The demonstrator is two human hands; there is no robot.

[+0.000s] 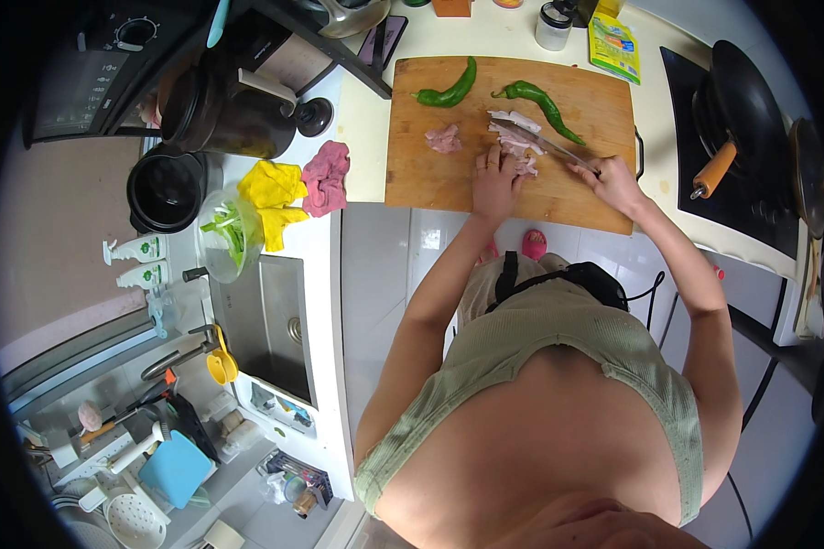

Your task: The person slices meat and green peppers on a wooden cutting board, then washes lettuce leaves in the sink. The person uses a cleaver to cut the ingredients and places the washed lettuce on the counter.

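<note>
A kitchen knife [530, 136] is gripped by its handle in my right hand [614, 182], its blade lying over sliced raw meat [522, 141]. My left hand [496, 184] rests on the wooden cutting board [426, 178], fingertips against the near end of the slices. A smaller piece of raw meat [443, 139] lies to the left of that hand. Two green chili peppers sit toward the far side of the board: a curved one [451, 90] at the left and a longer one [542, 106] just beyond the knife.
Right of the board, a black wok [748, 103] with a wooden handle stands on the cooktop [741, 219]. A seasoning packet [614, 44] and a lidded jar [553, 27] are behind it. At left are cloths [271, 185], a bowl of greens [228, 240] and the sink [264, 309].
</note>
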